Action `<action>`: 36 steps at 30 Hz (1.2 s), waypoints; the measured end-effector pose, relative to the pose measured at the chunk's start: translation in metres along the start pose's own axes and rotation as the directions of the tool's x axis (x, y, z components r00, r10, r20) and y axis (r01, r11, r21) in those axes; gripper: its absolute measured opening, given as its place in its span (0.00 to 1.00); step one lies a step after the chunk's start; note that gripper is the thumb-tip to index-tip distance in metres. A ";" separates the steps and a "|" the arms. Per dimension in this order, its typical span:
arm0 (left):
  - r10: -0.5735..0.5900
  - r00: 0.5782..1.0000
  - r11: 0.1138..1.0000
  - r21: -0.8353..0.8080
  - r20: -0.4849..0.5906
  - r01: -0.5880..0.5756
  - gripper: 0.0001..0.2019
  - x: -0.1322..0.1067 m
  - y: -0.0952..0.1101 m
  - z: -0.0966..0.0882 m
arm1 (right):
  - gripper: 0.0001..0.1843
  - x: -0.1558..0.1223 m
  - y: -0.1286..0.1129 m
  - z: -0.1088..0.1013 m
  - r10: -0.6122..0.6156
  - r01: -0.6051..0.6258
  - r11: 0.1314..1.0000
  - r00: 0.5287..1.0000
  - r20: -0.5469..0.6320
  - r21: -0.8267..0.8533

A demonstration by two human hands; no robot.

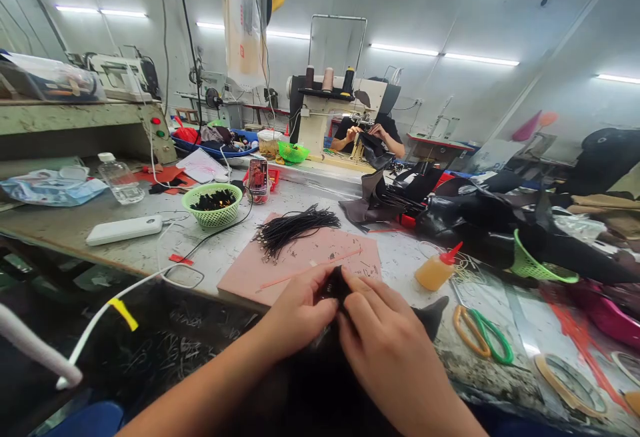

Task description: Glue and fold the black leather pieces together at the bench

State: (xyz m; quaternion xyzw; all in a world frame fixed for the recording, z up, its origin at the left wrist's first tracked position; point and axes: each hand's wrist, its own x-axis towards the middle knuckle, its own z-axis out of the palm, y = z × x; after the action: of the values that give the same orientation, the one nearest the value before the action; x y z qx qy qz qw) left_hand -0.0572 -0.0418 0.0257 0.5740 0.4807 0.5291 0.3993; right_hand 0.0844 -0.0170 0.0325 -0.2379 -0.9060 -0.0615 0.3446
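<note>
Both my hands meet at the near edge of the workbench over a pink cutting mat (300, 260). My left hand (297, 314) and my right hand (385, 344) are closed in a pinch on a small black piece (336, 285), which joins a larger black material (320, 384) lying toward my lap. A bundle of black cords with metal tips (293, 227) lies on the mat just beyond my fingers. A thin pink stick (310, 270) lies across the mat.
Right of the mat stand an orange glue bottle (436, 269) and green-and-orange scissors (483, 334). A green basket of black bits (213, 204), a white power bank (124, 229) and a water bottle (119, 178) sit left. Black leather pieces (500, 217) pile at right. Another person (370, 134) sews behind.
</note>
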 end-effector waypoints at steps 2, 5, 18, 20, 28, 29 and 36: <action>0.001 1.000 1.000 0.009 0.029 -0.001 0.21 0.004 -0.003 -0.001 | 0.10 0.003 0.004 -0.010 0.021 -0.021 0.999 1.000 0.023 0.032; -0.073 0.994 0.996 -0.052 0.075 0.077 0.20 0.007 -0.005 -0.003 | 0.21 0.010 0.010 -0.028 -0.152 0.131 0.981 0.978 0.144 0.145; -0.309 0.913 0.778 -0.481 0.267 0.404 0.13 0.020 -0.014 -0.001 | 0.03 0.051 0.013 -0.055 -0.614 0.583 0.760 0.502 0.609 0.286; -0.312 0.900 0.745 -0.510 0.303 0.430 0.15 0.023 -0.013 0.001 | 0.04 0.052 0.009 -0.048 -0.617 0.577 0.759 0.490 0.616 0.302; 0.045 0.898 0.667 -0.682 0.439 0.300 0.39 -0.004 -0.028 -0.026 | 0.06 0.056 0.036 -0.035 -0.295 0.256 0.956 0.826 0.480 0.147; 0.064 0.890 0.727 -0.632 0.451 0.268 0.40 -0.010 -0.031 -0.029 | 0.06 0.055 0.040 -0.036 -0.238 0.196 0.971 0.863 0.445 0.138; -0.404 0.898 0.863 -0.254 0.176 0.438 0.22 -0.028 -0.039 -0.025 | 0.06 0.044 0.035 -0.050 -0.296 0.126 0.930 0.812 0.502 0.345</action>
State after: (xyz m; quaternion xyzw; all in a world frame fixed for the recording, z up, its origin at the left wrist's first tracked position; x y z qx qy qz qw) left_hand -0.0866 -0.0620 -0.0156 0.4210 0.4882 0.4586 0.6117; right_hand 0.1020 0.0174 0.0972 -0.0880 -0.9859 0.1066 0.0943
